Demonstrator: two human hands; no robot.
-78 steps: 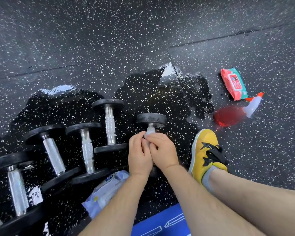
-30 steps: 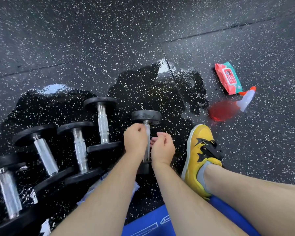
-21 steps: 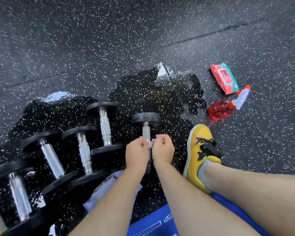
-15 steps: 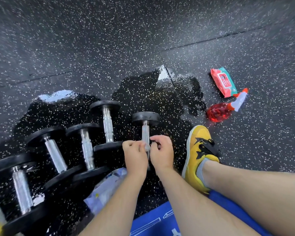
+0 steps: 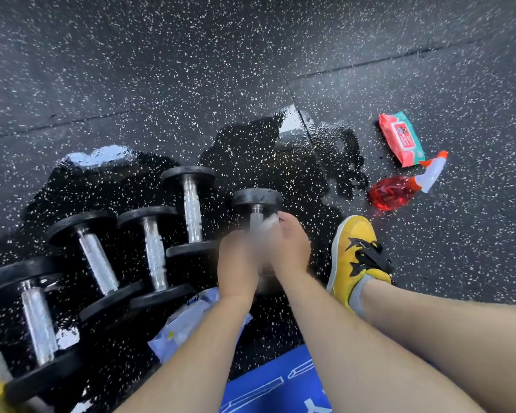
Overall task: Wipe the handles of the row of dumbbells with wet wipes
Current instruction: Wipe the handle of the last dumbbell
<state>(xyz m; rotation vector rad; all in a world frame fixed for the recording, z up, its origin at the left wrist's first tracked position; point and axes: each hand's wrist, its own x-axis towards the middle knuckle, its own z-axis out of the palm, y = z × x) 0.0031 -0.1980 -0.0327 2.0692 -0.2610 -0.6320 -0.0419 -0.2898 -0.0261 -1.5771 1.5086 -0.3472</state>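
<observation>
Several black dumbbells with knurled metal handles lie in a row on the wet floor. The rightmost dumbbell (image 5: pixel 256 201) has its handle mostly hidden under both hands. My right hand (image 5: pixel 289 248) curls round the handle's right side and holds a white wet wipe (image 5: pixel 268 222) against it. My left hand (image 5: pixel 239 263) is blurred with motion at the handle's left side, its fingers curled toward the handle. The neighbouring dumbbell (image 5: pixel 191 210) stands just left, with two more (image 5: pixel 154 254) (image 5: pixel 97 265) beyond it.
A pale blue wipes pack (image 5: pixel 188 320) lies under my left forearm. A red wipes pack (image 5: pixel 401 138) and a red spray bottle (image 5: pixel 396 192) lie at the right. My yellow shoe (image 5: pixel 355 254) stands right of the hands. A blue mat (image 5: pixel 268 386) is below. A fifth dumbbell (image 5: pixel 36 323) lies far left.
Both hands have slid up the handle toward the far plate, the right hand ahead with the wipe. The left hand is now blurred with motion.
</observation>
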